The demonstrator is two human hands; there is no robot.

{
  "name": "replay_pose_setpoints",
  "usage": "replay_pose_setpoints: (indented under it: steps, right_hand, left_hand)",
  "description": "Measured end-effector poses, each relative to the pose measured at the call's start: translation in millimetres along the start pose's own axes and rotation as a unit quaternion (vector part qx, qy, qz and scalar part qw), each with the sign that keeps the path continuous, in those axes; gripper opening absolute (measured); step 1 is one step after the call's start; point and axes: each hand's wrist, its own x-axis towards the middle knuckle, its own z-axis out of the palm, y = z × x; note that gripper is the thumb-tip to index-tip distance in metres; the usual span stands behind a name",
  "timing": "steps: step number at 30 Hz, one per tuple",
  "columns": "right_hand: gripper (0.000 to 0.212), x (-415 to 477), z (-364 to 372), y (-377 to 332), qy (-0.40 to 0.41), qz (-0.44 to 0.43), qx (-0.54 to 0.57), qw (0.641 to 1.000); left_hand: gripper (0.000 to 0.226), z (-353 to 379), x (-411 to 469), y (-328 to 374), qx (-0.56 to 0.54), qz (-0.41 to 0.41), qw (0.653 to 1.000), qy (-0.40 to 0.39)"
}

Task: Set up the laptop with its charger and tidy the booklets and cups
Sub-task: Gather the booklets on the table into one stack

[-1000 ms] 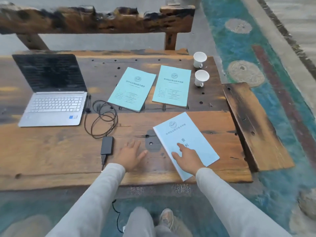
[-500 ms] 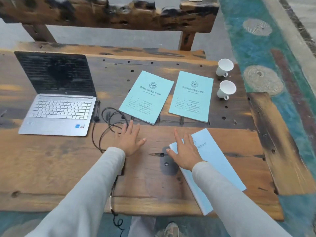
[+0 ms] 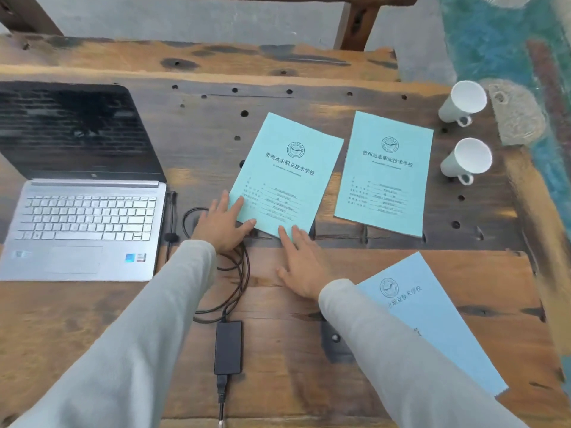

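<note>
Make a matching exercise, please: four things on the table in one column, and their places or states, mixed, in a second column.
Things:
1. laptop
2. left hand
3. cups
4. charger brick

Places or states:
A. at the right edge of the table, upright
B. between the two sleeves, near the front edge
C. open, at the left
D. fingers on the corner of a green booklet

Pairs: 1-C, 2-D, 3-A, 4-B

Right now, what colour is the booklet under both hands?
Light teal booklet, seen in the head view.
</note>
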Motion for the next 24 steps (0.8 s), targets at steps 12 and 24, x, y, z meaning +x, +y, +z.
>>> replay_pose_setpoints:
  steps: [12,24]
  right_hand:
    - [0.075,3.3,-7.8,42.9,0.016,0.018,-0.043,0.999]
    - [0.076,-30.3,7.0,56.8,0.007,0.026,-0.04,0.999]
  left_hand:
    - [0.079,26.0,-10.2,49.4,0.026,0.011,1.0,0.001]
    - [0.079,70.2,-76.2,85.6,0.082,-0.033,0.996,-0.009]
